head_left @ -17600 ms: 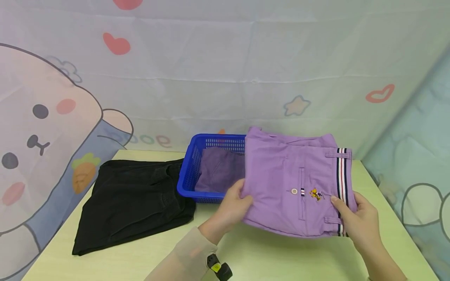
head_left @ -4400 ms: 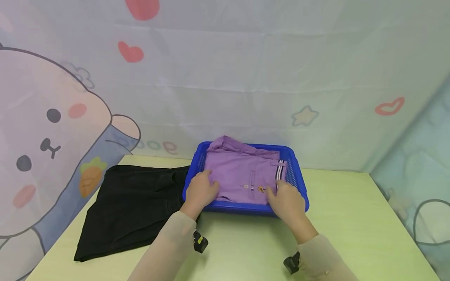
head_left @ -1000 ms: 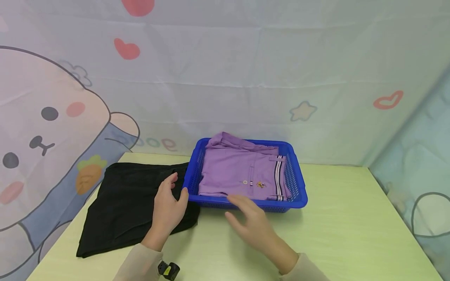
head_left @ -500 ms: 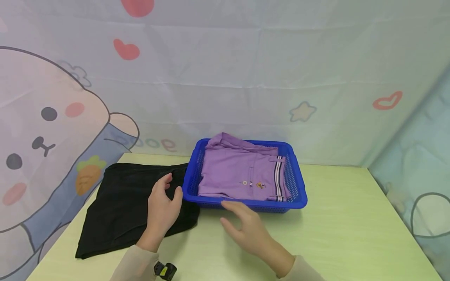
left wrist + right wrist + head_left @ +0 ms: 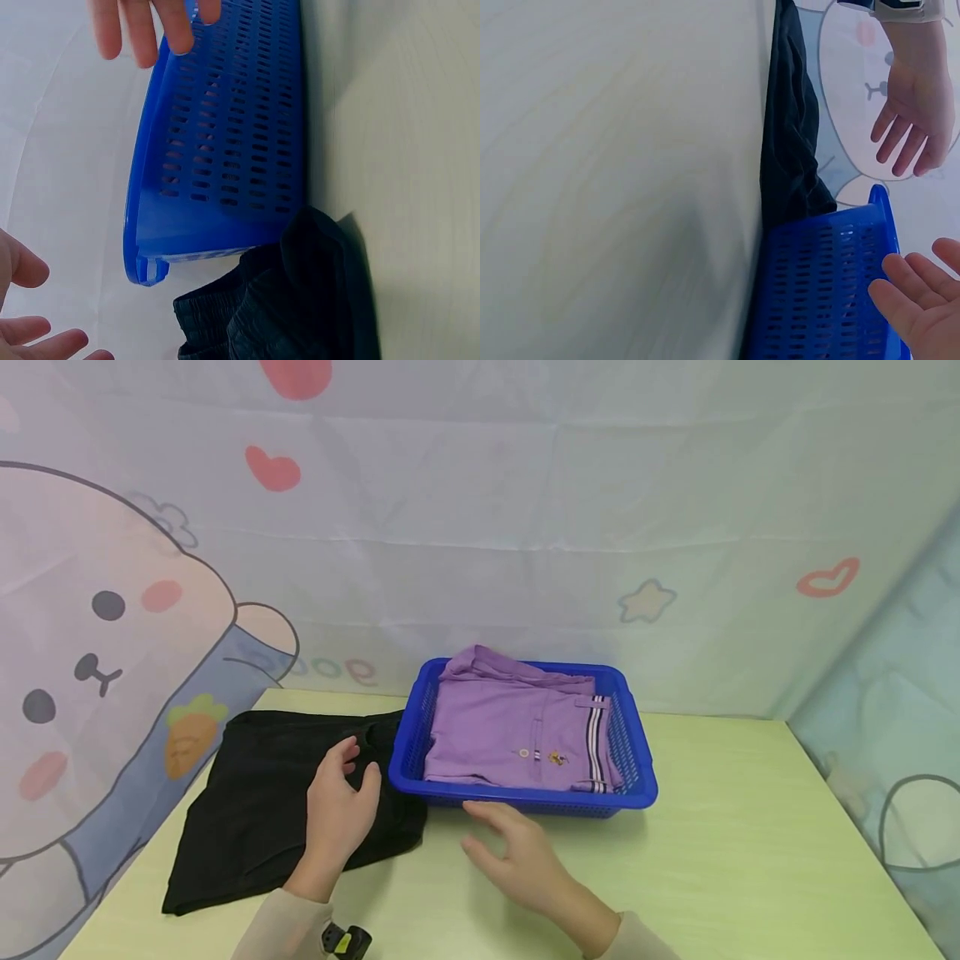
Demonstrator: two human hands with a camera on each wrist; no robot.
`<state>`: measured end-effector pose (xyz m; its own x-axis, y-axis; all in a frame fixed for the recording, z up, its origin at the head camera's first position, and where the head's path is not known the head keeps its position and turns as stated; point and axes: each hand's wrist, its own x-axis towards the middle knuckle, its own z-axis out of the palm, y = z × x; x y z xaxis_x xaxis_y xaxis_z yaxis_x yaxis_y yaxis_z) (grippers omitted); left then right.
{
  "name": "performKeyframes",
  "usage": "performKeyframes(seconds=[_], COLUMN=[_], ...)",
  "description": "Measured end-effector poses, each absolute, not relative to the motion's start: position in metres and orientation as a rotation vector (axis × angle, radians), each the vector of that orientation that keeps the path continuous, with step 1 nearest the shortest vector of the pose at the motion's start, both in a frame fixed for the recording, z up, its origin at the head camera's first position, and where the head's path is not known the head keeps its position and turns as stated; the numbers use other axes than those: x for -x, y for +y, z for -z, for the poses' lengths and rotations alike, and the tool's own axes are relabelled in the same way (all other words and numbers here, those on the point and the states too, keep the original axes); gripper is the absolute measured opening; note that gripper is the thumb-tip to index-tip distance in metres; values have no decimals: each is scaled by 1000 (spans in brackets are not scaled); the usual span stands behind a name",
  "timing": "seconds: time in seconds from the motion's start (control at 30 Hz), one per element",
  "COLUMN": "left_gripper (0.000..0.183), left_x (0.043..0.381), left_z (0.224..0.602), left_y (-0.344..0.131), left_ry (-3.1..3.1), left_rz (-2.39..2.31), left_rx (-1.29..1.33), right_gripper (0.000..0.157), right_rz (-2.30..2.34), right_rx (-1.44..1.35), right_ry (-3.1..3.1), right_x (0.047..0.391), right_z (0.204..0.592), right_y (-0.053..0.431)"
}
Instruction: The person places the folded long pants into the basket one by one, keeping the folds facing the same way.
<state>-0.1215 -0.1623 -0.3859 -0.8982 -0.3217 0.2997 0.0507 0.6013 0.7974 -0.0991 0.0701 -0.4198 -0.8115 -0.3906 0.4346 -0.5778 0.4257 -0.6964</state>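
Observation:
Folded light purple trousers (image 5: 495,727) with a striped waistband lie inside a blue plastic basket (image 5: 637,760) in the head view. Black folded trousers (image 5: 262,802) are on the table, left of the basket and partly under its left side. My left hand (image 5: 337,810) hovers over the black trousers, holding nothing, its fingers loosely bent. My right hand (image 5: 521,860) is in the air in front of the basket, also holding nothing, thumb and fingers apart. In the left wrist view the basket's slotted side (image 5: 225,150) is seen, with the black trousers (image 5: 277,307) beside it.
The pale green table (image 5: 750,827) stretches to the right of the basket. Behind it hangs a light cloth backdrop (image 5: 480,510) with printed hearts and a cartoon bear. The basket stands close to the table's back edge.
The purple trousers, held in both hands in the oldest frame, later lie in the basket. My hands have let go and drawn back to the left and towards me.

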Motion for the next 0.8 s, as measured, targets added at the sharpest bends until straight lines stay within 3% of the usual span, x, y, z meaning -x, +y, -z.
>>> performKeyframes(seconds=[0.8], left_gripper=[48], left_x=[117], left_z=[388], left_y=[-180], left_ry=[-2473], left_rz=[1200], left_rx=[-303], right_gripper=[44], right_rz=[-1635], right_rx=[-833], right_ry=[-2597], right_x=[100], right_z=[435], right_y=[57])
